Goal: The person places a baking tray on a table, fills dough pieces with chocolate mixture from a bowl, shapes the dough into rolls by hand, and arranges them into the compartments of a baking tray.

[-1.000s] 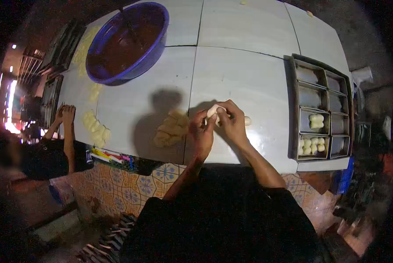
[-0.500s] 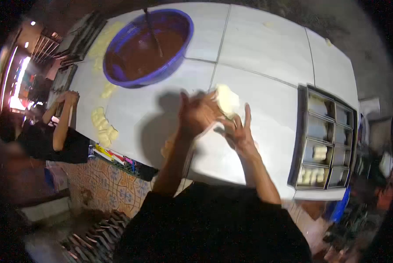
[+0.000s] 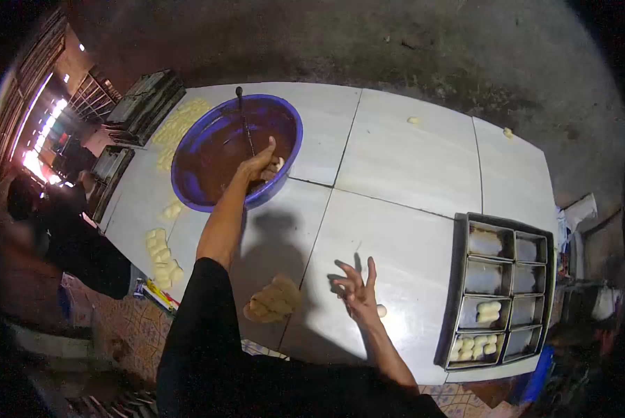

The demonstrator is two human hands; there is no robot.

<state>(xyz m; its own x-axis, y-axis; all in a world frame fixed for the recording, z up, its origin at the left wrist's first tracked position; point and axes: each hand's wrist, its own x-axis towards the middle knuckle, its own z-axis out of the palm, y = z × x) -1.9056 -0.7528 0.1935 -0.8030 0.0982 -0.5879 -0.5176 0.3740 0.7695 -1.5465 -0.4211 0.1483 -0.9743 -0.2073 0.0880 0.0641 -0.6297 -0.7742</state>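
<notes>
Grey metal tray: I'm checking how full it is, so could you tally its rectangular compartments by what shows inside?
Rectangular compartments holding cream-coloured rounded dough pieces: 2
Bare-floored rectangular compartments: 6
Total in the grey metal tray: 8

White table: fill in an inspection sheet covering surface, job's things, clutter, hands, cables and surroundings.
Surface: white table, dark seams visible
Job's things: purple-blue bowl, brown contents, utensil inside; dough mound; metal tray, dough in two of eight compartments
Clutter: two small pale scraps toward the far edge
Left hand: at the bowl, grip unclear
Right hand: open, fingers spread, near a dough ball
Cables: nothing seen
Surroundings: another person at left; patterned floor
</notes>
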